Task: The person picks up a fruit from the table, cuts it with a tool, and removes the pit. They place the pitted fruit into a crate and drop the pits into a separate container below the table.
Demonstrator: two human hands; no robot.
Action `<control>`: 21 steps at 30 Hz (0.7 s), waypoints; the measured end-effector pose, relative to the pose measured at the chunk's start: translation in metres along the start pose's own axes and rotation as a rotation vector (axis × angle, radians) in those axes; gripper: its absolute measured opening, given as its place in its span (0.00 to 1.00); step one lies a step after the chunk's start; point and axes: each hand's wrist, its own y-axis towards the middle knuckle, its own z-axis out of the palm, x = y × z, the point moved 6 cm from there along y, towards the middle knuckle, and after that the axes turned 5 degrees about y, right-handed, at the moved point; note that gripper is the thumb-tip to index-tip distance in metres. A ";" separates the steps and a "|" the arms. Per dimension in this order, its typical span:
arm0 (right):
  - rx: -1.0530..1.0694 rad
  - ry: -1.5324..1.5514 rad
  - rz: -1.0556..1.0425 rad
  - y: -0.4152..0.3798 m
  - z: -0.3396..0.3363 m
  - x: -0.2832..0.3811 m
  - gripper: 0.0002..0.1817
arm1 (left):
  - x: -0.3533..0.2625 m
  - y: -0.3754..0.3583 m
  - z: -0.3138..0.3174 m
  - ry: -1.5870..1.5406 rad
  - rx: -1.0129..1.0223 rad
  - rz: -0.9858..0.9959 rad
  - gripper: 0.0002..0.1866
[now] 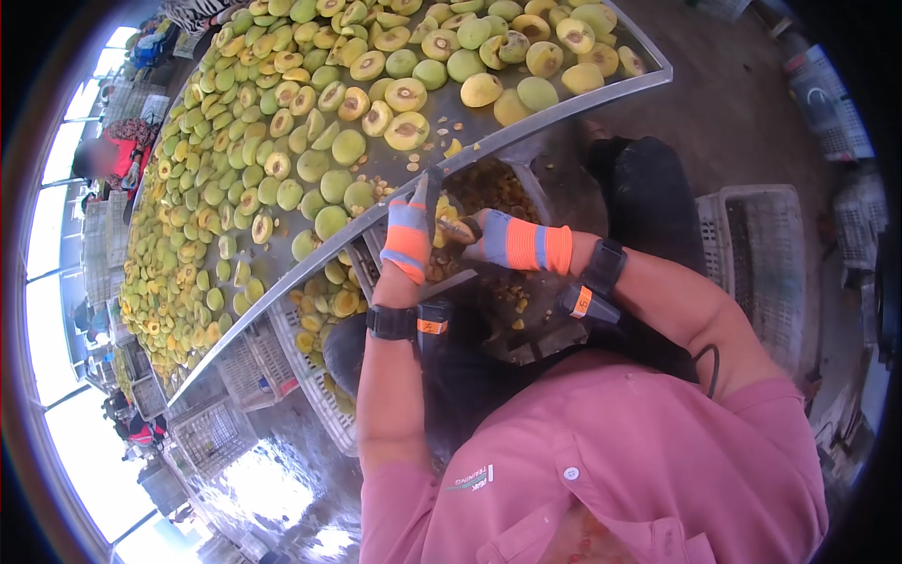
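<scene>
My left hand (410, 230), in an orange and grey glove, is closed around a yellow fruit piece (444, 218) just below the table's metal edge. Its fingers point up toward that edge. From the right, my right hand (520, 242), gloved alike, meets the fruit with closed fingers. A small brownish thing (458, 230) shows at its fingertips; I cannot make out whether it is a tool or part of the fruit. Beyond the hands, many green and yellow fruits (349, 147), whole and halved, lie on the table (371, 167).
Under the table edge is a container of brownish pieces (489, 188). A crate of fruit (324, 385) stands at lower left, and a pale crate (763, 273) at right. A person in red (122, 155) is at the far left; patterned clothing (193, 13) shows at the top.
</scene>
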 end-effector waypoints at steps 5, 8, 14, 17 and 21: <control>0.383 0.602 -0.143 0.005 0.001 -0.009 0.09 | -0.072 -0.028 0.012 0.107 -0.072 0.170 0.13; 0.340 0.496 -0.336 -0.005 -0.002 0.004 0.09 | -0.090 -0.039 0.014 0.269 -0.174 0.377 0.11; 0.369 0.208 -0.259 -0.020 0.001 0.004 0.08 | -0.090 -0.049 0.016 0.002 0.053 0.161 0.11; 0.480 0.281 -0.067 -0.025 0.003 0.000 0.08 | -0.085 -0.049 0.019 0.032 0.171 0.170 0.14; 0.573 0.632 0.060 -0.031 0.008 -0.002 0.10 | -0.086 -0.045 0.016 0.027 0.206 0.209 0.15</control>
